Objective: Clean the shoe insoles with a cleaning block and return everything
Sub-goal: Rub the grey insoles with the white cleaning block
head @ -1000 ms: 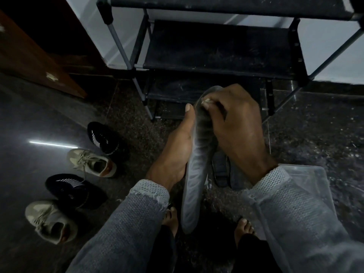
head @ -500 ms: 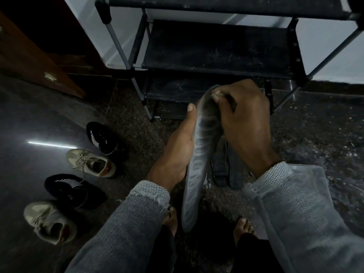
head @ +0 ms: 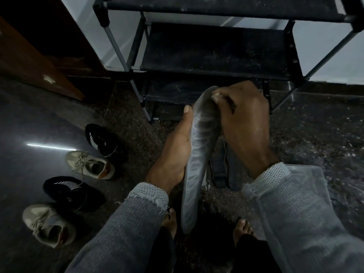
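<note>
A long grey insole [head: 197,158] stands nearly upright in front of me. My left hand [head: 173,152] holds it from the left side, thumb along its edge and fingers hidden behind it. My right hand [head: 242,123] is curled at the insole's top end and pinches a small pale cleaning block [head: 216,94] against it; only a sliver of the block shows. More dark insoles [head: 224,170] lie on the floor behind, partly hidden by my right wrist.
Two black shoes [head: 102,142] [head: 69,190] and two beige shoes [head: 92,164] [head: 47,223] stand in a row on the floor at left. A black shoe rack [head: 216,52] rises ahead. A clear plastic container [head: 307,174] sits at right under my sleeve. My bare feet [head: 242,229] are below.
My right hand with the block has moved up the insole from just below its top to the tip. The left hand keeps its hold.
</note>
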